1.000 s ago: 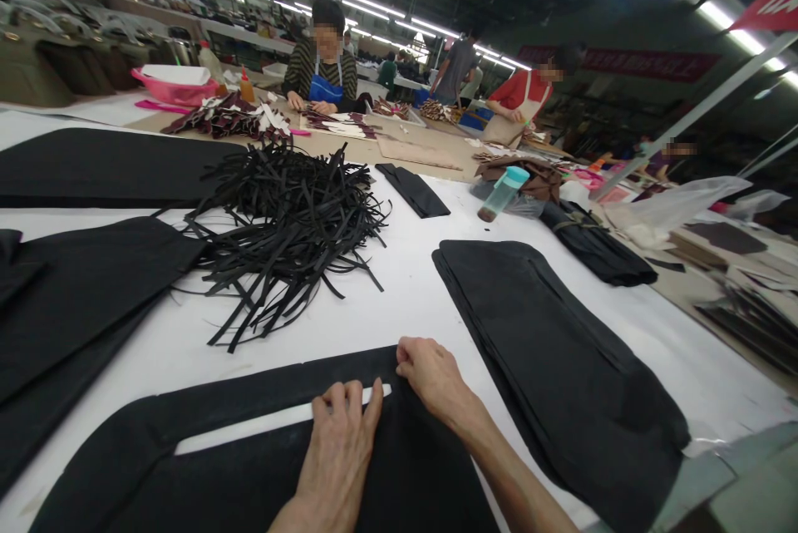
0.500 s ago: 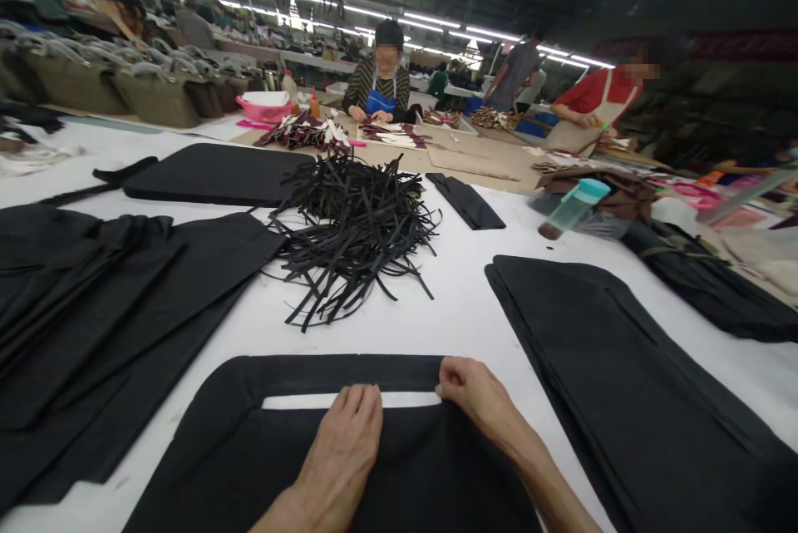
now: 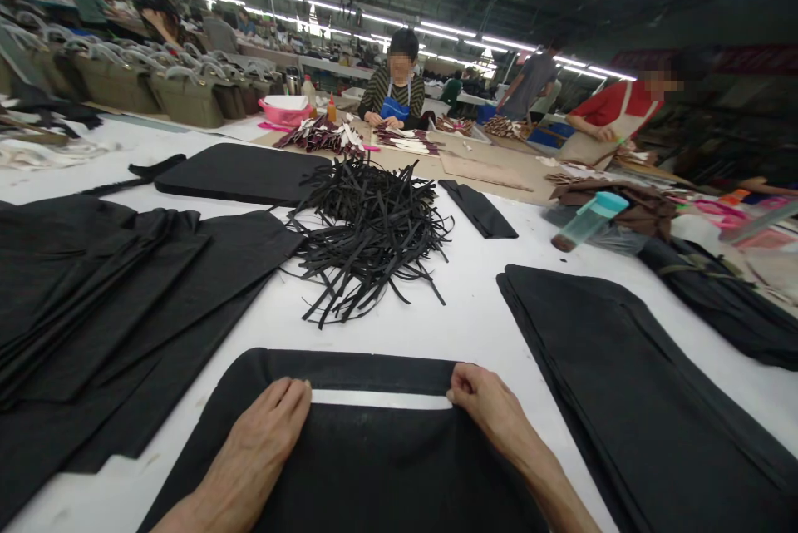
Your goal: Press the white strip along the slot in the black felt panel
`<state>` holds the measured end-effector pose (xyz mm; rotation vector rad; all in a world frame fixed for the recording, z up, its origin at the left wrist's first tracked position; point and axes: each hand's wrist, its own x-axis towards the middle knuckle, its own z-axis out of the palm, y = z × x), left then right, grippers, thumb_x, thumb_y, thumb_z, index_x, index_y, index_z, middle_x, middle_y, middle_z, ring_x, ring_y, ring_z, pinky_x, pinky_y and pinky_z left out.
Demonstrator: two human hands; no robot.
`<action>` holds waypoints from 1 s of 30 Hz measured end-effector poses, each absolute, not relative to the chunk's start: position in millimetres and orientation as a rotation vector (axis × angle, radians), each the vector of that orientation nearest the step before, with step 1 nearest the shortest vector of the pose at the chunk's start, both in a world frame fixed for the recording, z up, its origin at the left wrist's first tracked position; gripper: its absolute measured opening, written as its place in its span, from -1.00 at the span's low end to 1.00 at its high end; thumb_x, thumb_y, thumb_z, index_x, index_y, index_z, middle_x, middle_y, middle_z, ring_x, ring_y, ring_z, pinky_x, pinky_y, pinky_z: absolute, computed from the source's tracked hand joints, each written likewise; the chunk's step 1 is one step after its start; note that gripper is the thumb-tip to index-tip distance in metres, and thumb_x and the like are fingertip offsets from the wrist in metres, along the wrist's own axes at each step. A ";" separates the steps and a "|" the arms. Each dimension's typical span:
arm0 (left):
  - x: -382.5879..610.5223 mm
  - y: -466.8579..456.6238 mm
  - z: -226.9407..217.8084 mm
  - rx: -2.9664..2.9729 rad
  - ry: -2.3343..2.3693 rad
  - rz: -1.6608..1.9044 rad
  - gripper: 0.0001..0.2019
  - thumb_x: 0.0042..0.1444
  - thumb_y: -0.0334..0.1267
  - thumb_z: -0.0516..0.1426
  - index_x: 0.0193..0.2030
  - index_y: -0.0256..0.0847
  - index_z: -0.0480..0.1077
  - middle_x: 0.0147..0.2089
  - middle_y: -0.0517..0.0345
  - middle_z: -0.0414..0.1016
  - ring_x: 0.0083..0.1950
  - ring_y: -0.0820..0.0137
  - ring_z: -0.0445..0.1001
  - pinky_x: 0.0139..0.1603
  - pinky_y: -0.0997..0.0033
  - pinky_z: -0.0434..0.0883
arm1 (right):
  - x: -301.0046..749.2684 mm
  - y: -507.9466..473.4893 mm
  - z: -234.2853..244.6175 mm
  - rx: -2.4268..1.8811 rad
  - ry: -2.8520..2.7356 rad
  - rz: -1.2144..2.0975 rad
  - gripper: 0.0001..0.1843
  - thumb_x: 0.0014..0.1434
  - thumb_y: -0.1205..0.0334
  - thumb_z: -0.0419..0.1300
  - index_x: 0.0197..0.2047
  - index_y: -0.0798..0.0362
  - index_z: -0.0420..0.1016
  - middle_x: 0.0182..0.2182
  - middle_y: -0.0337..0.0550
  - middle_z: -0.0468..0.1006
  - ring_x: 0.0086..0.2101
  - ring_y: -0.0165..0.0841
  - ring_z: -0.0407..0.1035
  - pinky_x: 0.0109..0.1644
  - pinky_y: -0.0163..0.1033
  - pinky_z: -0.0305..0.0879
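Observation:
A black fabric panel (image 3: 374, 466) with a long slot cut near its far edge lies in front of me on the white table (image 3: 474, 317). My left hand (image 3: 265, 433) lies flat on the panel, fingertips at the slot's left end. At the slot's right end my right hand (image 3: 483, 404) has its fingers curled and pinches the cloth. The narrow black strip (image 3: 349, 367) beyond the slot is still joined to the panel.
A heap of black strips (image 3: 367, 225) lies beyond the panel. Stacks of black panels sit at the left (image 3: 112, 300), right (image 3: 623, 358) and far left (image 3: 240, 171). A teal-capped bottle (image 3: 586, 221) lies at the right. People work at the far tables.
My left hand has slid left along the slot, from its right part to its left end. The right hand stays pinched at the right end. The view has swung to the left.

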<state>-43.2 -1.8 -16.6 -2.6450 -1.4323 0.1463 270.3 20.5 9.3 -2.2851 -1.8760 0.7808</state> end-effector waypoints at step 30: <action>-58.8 -11.5 -23.7 -2.637 -1.544 -0.039 -0.49 0.01 -0.70 -0.12 0.09 -0.37 0.28 0.06 -0.05 0.38 0.13 0.27 0.29 0.16 0.33 0.33 | 235.6 24.4 5.1 -2.343 -1.963 0.802 -0.84 0.07 0.28 0.06 -0.54 -0.01 0.23 -0.56 -0.30 0.38 -0.46 -0.34 0.30 -0.41 -0.28 0.01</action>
